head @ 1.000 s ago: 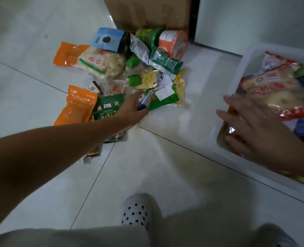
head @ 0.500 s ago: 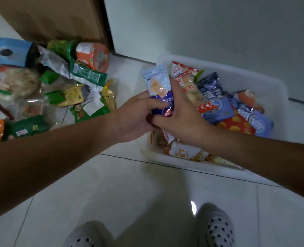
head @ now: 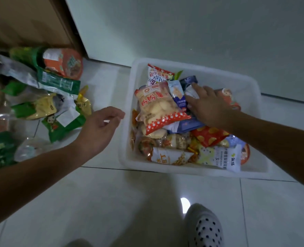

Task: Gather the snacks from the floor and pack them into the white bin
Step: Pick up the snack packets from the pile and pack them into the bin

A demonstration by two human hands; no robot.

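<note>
1. Snacks (head: pixel 46 106) not yet packed: a loose pile on the floor (head: pixel 112 202), lying to the left of the left hand (head: pixel 101 129). Nearest of them, a green packet (head: pixel 63 125) just beside the wrist, long axis roughly across the view, one end pointing at the hand.
2. Left hand: empty, fingers loosely curled, hovering between the pile and the white bin (head: pixel 128 104), near its left wall. Plainly the nearer hand to the pile.
3. Right hand (head: pixel 208 106): inside the bin, fingers spread flat, pressing on a blue packet (head: pixel 178 97) and its neighbours. Gripping nothing, as far as visible.
4. Bin: heaped with packets close to the rim, a red-dotted biscuit bag (head: pixel 158 107) on top at the left side.
5. Probably next: a reach leftward for the green packet, then a short carry back to the right.
6. Surface: pale glossy tiles, likely slippery under foil. Room: a tight corner, brown panel (head: pixel 22 20) behind the pile, pale wall (head: pixel 201 32) behind the bin, a dotted slipper (head: pixel 206 229) at the bottom edge.
</note>
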